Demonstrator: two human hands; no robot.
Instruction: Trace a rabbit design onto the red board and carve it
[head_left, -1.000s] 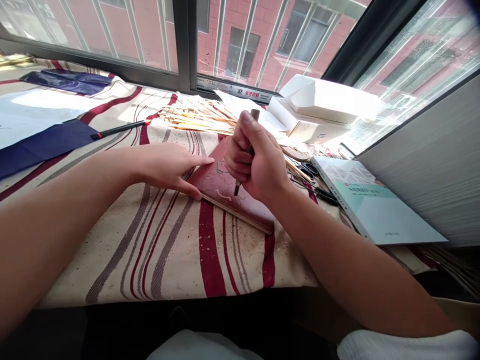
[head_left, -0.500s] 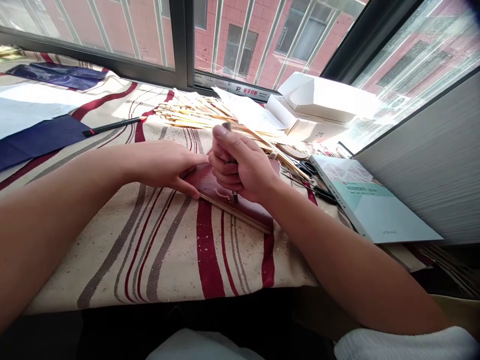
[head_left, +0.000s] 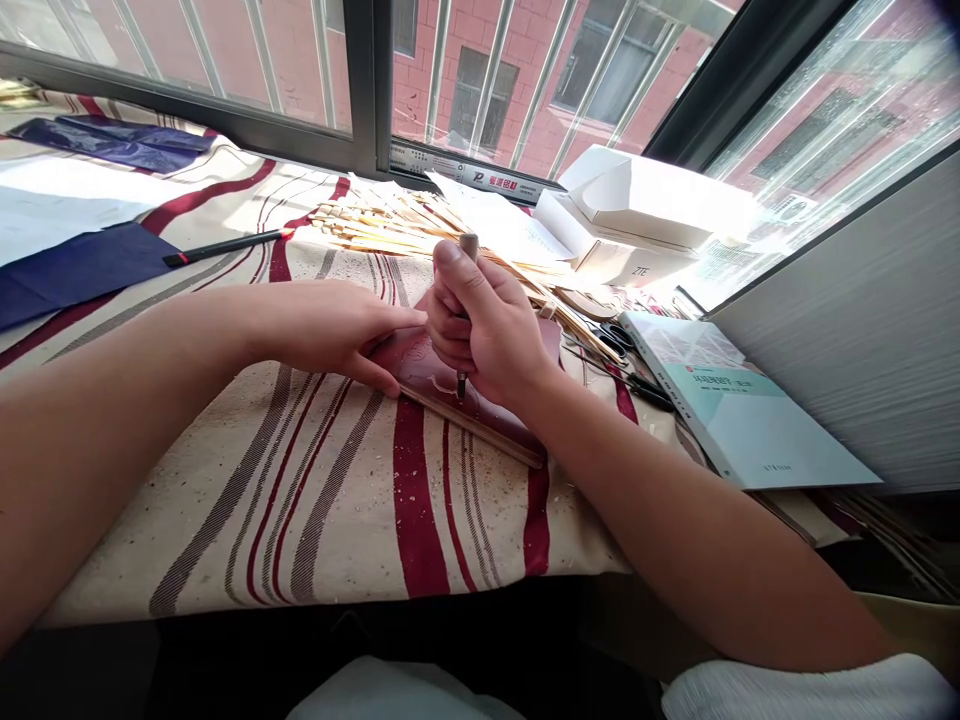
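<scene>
A dark red board (head_left: 421, 366) with carved lines on its face lies on the striped cloth, its pale side edge toward me. My left hand (head_left: 341, 330) grips its left end, thumb at the near edge and fingers over the top. In a fist, my right hand (head_left: 491, 325) holds a carving knife (head_left: 461, 385) nearly upright. The handle's dark end sticks out above my thumb, and the blade points down at the board's face. A thin curled shaving (head_left: 444, 386) lies beside the tip. The board's far right part is partly hidden behind my right hand.
Light crumbs dot the striped cloth (head_left: 345, 540). Thin wooden strips (head_left: 375, 225) lie behind the board, with a white box (head_left: 622, 255) at the window. To the right are black-handled scissors (head_left: 615, 335) and a book (head_left: 750, 400). A black pencil (head_left: 232, 247) and dark blue sheets (head_left: 82, 275) lie left.
The knife's tip has shifted slightly left across the board and the knife stands more upright, with my right hand turned a little. My left hand and the board stay nearly in place.
</scene>
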